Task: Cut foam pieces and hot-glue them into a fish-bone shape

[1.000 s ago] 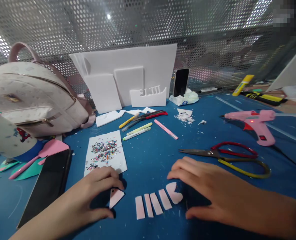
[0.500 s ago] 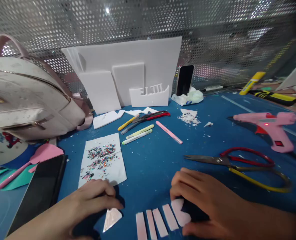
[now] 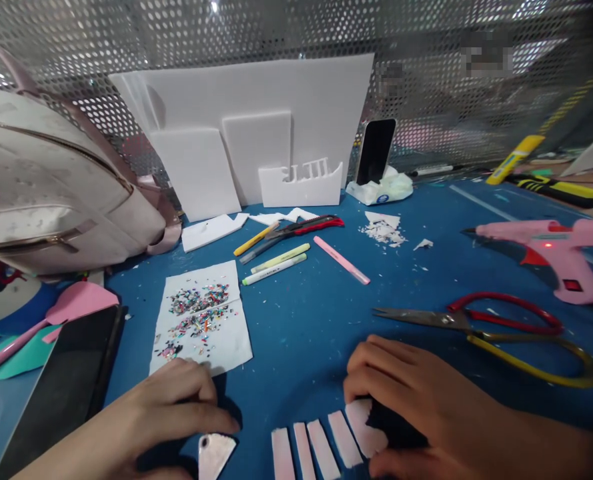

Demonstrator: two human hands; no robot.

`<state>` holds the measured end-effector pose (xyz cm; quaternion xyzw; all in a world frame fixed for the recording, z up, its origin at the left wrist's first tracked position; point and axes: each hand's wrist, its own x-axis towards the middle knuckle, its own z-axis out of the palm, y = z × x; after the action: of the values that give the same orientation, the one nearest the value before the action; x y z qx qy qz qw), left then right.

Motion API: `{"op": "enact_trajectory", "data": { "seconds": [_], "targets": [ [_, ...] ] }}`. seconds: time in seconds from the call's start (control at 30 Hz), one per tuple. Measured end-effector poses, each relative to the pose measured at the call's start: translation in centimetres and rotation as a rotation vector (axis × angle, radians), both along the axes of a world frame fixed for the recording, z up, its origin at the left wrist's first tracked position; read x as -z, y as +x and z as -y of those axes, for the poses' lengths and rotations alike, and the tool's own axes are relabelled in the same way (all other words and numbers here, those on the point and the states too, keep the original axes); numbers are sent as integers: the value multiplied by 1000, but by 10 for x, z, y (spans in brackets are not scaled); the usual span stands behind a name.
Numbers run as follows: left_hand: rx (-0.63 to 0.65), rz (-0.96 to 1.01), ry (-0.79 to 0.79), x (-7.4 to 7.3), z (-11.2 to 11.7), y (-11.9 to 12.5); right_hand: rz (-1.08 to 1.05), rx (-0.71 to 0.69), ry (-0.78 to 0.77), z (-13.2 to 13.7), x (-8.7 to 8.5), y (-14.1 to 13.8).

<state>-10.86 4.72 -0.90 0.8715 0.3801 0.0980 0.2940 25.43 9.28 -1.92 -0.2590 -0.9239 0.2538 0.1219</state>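
At the near edge of the blue desk (image 3: 306, 320) the left hand (image 3: 171, 407) lies flat and loose, holding nothing, its thumb just beside a triangular piece (image 3: 215, 453). The right hand (image 3: 411, 393) curls tight onto a curved pink piece (image 3: 365, 430) that ends a row of pink strips (image 3: 309, 453). Farther off, a white sheet (image 3: 226, 343) carries scattered glitter (image 3: 199, 310), and a zipped backpack (image 3: 51, 193) stands far left.

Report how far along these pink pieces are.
Done: four pink strips lie cut, side by side. In hand: the right hand covers a curved pink piece at the row's end; the left hand rests beside a triangular piece. Left, probably: gluing, since the glue gun lies untouched, and glitter sits on paper.
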Motion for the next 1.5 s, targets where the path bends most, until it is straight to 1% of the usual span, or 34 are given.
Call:
{"op": "enact_trajectory", "data": {
  "seconds": [0.03,0.1,0.2,0.33,0.47,0.63,0.73,0.9,0.97,1.07,1.23,1.3,1.37,1.5],
  "targets": [
    [14,-25,-81,-1,-1,-1,-2,-2,4,0,0,0],
    [4,5,-120,0,-2,0,-7,-4,9,0,-1,-1],
    [-31,63,-23,6,2,5,-6,0,3,0,-2,-2],
    [-72,72,106,9,10,18,0,0,5,-1,-1,-3],
    [-111,42,130,8,15,29,-8,-4,15,0,0,-1],
    [-167,14,187,6,19,35,15,3,23,2,2,1],
    [-145,17,231,6,20,36,9,-2,36,3,3,1],
    [-31,-1,364,6,16,35,-9,-14,19,3,1,1],
    [-23,-31,383,5,15,35,-12,-16,7,3,0,1],
    [-81,-48,359,3,17,36,-5,-14,1,2,-2,0],
    [-286,-3,320,5,22,34,-22,-15,-25,2,-2,1],
    [-342,-3,327,7,23,32,-17,-15,-27,3,-1,1],
    [-368,-18,363,10,22,30,-7,-12,-26,3,-1,1],
    [-357,-86,458,14,19,31,-4,-13,-19,3,-2,0]
  ]
}}
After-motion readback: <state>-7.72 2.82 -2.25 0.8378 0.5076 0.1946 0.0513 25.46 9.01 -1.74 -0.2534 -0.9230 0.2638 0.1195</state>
